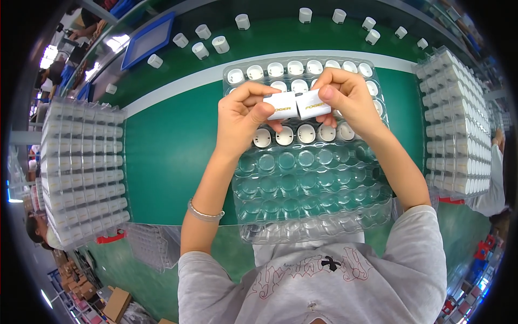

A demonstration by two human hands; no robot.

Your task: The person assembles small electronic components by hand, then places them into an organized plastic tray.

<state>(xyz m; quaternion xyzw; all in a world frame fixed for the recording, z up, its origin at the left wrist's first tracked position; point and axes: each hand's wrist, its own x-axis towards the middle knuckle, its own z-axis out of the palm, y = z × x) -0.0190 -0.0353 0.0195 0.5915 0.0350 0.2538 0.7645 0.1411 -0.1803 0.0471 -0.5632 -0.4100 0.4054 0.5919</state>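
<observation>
Between thumb and fingers, my left hand [245,114] grips a small white cylindrical piece [283,106] with gold print on its side. A matching white piece [311,105] is pinched in my right hand [345,100], its end close beside the first one. Both are held above a clear plastic tray [305,186] with rows of round pockets. White round pieces [306,134] fill pockets in the tray's far rows, some of them hidden behind my hands. The pockets in the nearer rows hold nothing.
Tall stacks of filled clear trays stand at the left [83,173] and right [456,124]. Beyond the pale strip, several loose white pieces [220,44] stand on a green surface [275,38], near a blue-rimmed tray [148,40]. Other people are at the edges.
</observation>
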